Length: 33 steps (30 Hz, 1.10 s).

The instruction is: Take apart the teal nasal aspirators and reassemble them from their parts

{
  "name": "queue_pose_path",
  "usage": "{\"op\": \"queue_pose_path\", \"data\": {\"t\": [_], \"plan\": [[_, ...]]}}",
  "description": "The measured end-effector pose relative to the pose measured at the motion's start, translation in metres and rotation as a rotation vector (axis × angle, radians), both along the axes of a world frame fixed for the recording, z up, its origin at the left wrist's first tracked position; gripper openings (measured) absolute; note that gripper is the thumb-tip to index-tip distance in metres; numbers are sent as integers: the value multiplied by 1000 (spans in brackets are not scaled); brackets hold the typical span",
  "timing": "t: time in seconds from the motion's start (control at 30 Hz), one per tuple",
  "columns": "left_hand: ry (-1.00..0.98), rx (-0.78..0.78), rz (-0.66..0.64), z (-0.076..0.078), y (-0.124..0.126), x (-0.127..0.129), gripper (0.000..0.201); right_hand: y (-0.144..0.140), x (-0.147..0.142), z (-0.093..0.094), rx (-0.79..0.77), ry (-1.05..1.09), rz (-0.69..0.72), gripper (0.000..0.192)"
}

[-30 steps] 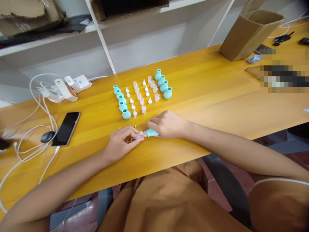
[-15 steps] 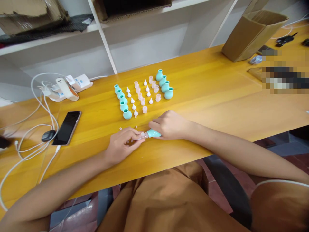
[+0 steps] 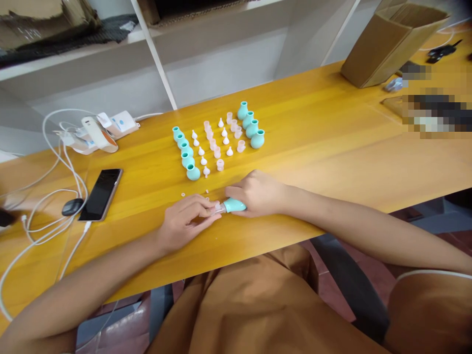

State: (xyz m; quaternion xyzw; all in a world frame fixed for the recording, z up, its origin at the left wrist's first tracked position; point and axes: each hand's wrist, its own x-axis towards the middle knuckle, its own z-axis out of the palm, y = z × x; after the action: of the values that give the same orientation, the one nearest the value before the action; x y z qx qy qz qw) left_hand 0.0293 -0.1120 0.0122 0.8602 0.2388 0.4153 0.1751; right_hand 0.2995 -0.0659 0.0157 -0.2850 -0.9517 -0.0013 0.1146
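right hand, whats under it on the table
Under the right hand a teal bulb lies on its side on the yellow table, its clear tip toward the left hand. The bulb's far end is covered by the palm.

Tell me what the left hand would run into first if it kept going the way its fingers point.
The left hand points right, at the clear tip on the teal bulb held by the right hand. Its fingertips already seem to touch that tip, so it meets that first.

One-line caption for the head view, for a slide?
Left hand and right hand join a clear tip to a teal bulb.
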Motion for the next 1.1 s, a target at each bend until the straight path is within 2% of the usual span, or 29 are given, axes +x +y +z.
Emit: {"op": "queue_pose_path", "data": {"t": [0.37,0.5,0.57,0.7,0.97,1.1], "plan": [[-7,-13,45,-1,1,1,16,0,-2,2,-12,35,-20,36],[-127,-164,89,-4,3,3,27,3,-2,7,-75,113,-30,31],[-203,-251,100,-5,4,4,31,5,-1,10,-125,165,-11,38],[-293,-290,83,-4,7,6,36,11,2,10,-236,260,94,58],[-302,-280,50,-3,10,4,32,16,0,5,-313,290,171,56],[-291,-324,30,-6,11,4,31,17,-3,3,-357,265,183,55]]}}
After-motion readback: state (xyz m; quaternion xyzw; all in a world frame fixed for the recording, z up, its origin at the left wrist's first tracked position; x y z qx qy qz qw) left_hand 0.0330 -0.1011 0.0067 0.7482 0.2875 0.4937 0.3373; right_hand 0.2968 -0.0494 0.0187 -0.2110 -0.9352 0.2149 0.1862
